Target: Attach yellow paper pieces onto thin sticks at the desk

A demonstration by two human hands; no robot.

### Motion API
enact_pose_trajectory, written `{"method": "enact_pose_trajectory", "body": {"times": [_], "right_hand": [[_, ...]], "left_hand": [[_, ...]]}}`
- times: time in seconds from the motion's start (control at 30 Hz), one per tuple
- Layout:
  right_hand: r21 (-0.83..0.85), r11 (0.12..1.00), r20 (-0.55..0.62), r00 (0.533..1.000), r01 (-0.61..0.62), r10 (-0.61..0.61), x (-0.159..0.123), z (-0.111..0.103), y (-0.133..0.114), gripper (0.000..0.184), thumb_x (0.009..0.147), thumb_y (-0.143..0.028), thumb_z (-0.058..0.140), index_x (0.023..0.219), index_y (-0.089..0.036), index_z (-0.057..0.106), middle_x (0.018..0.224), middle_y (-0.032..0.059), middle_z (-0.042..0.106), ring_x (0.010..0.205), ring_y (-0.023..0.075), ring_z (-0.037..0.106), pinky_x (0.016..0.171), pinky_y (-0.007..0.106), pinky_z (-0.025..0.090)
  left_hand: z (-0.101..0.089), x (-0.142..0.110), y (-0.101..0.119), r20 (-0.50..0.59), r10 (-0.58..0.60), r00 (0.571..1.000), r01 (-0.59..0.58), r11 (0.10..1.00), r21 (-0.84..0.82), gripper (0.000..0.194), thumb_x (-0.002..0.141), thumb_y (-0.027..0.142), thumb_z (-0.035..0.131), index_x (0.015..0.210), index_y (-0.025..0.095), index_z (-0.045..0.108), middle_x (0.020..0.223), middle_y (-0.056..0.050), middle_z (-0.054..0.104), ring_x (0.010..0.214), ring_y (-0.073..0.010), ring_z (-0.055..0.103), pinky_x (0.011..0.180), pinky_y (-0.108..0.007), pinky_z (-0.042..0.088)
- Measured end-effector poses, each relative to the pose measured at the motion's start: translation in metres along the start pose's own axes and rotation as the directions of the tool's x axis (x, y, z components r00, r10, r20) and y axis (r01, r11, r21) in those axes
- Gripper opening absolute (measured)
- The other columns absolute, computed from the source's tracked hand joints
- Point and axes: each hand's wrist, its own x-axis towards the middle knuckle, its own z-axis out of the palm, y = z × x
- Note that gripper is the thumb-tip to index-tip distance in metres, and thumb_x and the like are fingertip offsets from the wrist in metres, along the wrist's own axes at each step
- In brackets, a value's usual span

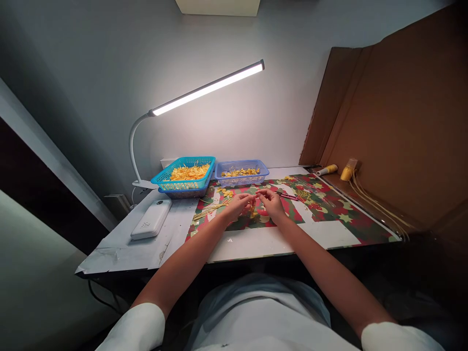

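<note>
Above the patterned sheet, my left hand (240,204) and my right hand (271,203) meet with fingertips pinched together. Whatever lies between the fingertips is too small to make out. A bit of yellow (252,210) shows below and between the hands; whether it is held or lies on the sheet I cannot tell. Thin yellowish stems (210,210) lie left of my left hand, with yellow petal-like pieces (225,193) just behind them. Past my right hand rests a slim dark pink-edged tool (287,196), its kind unclear.
A turquoise basket (161,182) of yellow strips and a blue-violet basket (241,181) of smaller yellow pieces stand at the back. A white power bank (151,219) lies left, near a lit lamp (208,90). Thread spools (327,169), cords (380,204) and cardboard (398,117) are right.
</note>
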Motion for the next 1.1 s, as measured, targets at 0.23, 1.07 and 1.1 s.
{"method": "enact_pose_trajectory", "body": {"times": [0.23,1.07,1.1], "right_hand": [[-0.121,0.991,0.038,0.998,0.051,-0.047,-0.003,-0.001,-0.002,0.024,0.078,-0.043,0.055,0.08,-0.022,0.066,0.082,0.0038,0.067,0.074,0.0183,0.057,0.066,0.03,0.045],[-0.212,0.976,0.031,0.999,0.039,-0.033,0.002,-0.006,0.006,0.026,0.075,-0.033,0.056,0.095,-0.022,0.068,0.096,0.0049,0.061,0.075,0.0157,0.053,0.068,0.03,0.047],[-0.217,0.976,0.026,1.0,0.021,-0.015,0.003,-0.007,0.006,0.026,0.075,-0.032,0.055,0.096,-0.022,0.067,0.098,0.0052,0.062,0.076,0.0158,0.054,0.069,0.03,0.047]], "left_hand": [[0.003,0.0,0.009,-0.126,-0.179,0.976,0.144,0.959,-0.245,0.036,0.062,0.048,0.072,0.071,0.016,0.058,0.049,0.005,0.04,0.044,-0.0044,0.036,0.041,-0.019,0.023],[0.013,0.002,-0.013,-0.29,0.088,0.953,-0.082,0.996,0.033,0.042,0.054,0.04,0.08,0.085,0.012,0.074,0.083,-0.009,0.073,0.071,-0.0156,0.062,0.068,-0.028,0.047],[0.013,0.003,-0.014,-0.287,0.094,0.953,-0.083,0.995,0.05,0.042,0.055,0.041,0.079,0.085,0.013,0.073,0.084,-0.009,0.073,0.071,-0.0155,0.062,0.068,-0.028,0.047]]}}
